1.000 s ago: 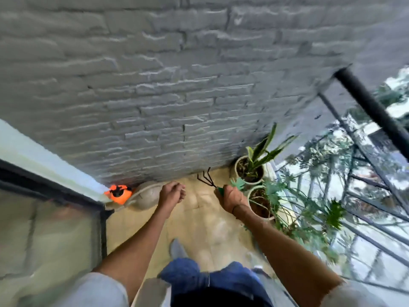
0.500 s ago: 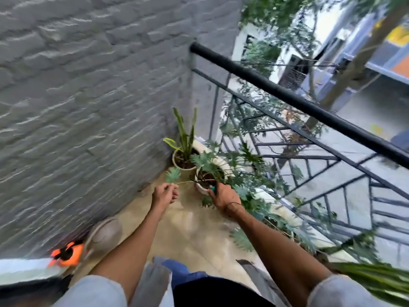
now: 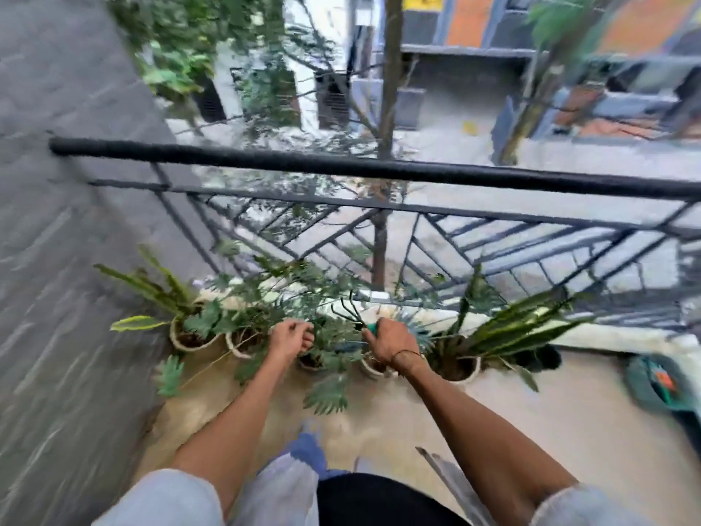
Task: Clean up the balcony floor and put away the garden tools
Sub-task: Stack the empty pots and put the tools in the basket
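Rake (image 3: 351, 311) with dark prongs and a green handle sits in the right hand (image 3: 389, 341), whose grip is clamped round the handle, prongs pointing up and to the left, above the potted plants (image 3: 242, 328) that line the foot of the black railing (image 3: 379, 169). Left hand (image 3: 290, 337) hangs just beside it over the same leaves, fingers loosely curled with nothing seen in them. Balcony floor (image 3: 531, 411) lies pale and bare-looking beneath both forearms. A green bag (image 3: 652, 385) with something orange on it rests on the floor at far right. Grey brick wall (image 3: 57, 260) runs along the left. The picture is blurred.
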